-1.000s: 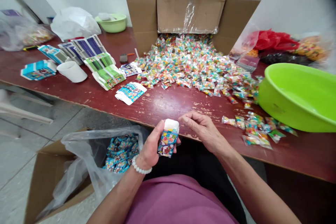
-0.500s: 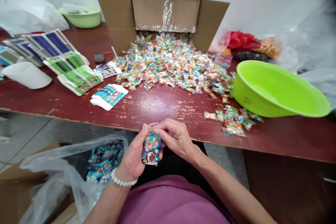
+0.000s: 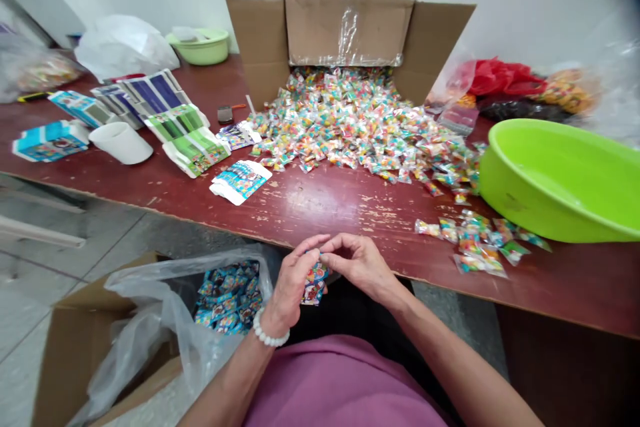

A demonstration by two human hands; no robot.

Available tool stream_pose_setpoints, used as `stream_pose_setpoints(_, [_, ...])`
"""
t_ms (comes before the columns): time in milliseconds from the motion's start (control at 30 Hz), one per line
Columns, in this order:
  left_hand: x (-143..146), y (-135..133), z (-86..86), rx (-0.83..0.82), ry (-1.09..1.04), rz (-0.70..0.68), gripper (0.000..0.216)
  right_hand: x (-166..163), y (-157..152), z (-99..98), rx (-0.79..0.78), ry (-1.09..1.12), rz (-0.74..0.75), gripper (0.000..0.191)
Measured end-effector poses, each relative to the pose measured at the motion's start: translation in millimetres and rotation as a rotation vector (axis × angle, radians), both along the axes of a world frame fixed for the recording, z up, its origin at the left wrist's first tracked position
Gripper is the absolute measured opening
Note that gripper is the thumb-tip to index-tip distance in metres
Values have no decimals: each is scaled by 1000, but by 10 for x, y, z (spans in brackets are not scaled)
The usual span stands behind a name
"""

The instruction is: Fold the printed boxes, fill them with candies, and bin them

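Observation:
A small blue printed candy box (image 3: 313, 287) is held upright over my lap, near the table's front edge. My left hand (image 3: 291, 283) wraps round it from the side and hides part of its print. My right hand (image 3: 361, 267) pinches at the box's top end, thumb and fingers pressed together there. Down to the left, several blue boxes of the same kind (image 3: 230, 300) lie inside a clear plastic bag (image 3: 183, 293). Ahead on the table, a heap of wrapped candies (image 3: 350, 120) spills out of a cardboard carton (image 3: 345, 30).
A green basin (image 3: 565, 180) stands at the right, with loose candies (image 3: 480, 240) before it. Flattened blue cartons (image 3: 243, 181), green cartons (image 3: 187, 140) and a white cup-like roll (image 3: 121, 143) lie on the red table (image 3: 320, 207) to the left. A cardboard box (image 3: 65, 353) surrounds the bag.
My view has swung left, so things appear farther right. My left hand has turned and covers more of the candy box. My right fingers stay at its top end.

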State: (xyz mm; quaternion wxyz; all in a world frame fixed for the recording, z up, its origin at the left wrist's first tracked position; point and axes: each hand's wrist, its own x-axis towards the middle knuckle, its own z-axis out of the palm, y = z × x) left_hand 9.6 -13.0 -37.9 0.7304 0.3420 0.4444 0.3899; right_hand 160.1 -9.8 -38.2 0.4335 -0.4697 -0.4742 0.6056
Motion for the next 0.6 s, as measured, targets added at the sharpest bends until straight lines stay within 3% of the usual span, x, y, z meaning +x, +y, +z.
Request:
stream_pose_setpoints(167, [-83,18,-45,-135,-106,-84,68,-25,46,100,-5,26,47,24])
stream_pose_setpoints(333, [-137,62,-44,-213,-219,-14,47,-62,-41,63,181,-134,114,21])
stream_pose_setpoints(433, [-105,73,-79,-171,-231,82,35,-157,-116,-52,350,-279,69,14])
stream_pose_setpoints(500, [-124,63,-123,-82,-179,163,30,-254,-150,-124,435,-382,44,27])
stream_pose_setpoints(600, [-370,-4,-176,37,35,195,31,-367,-121,-194,494,-432,135,53])
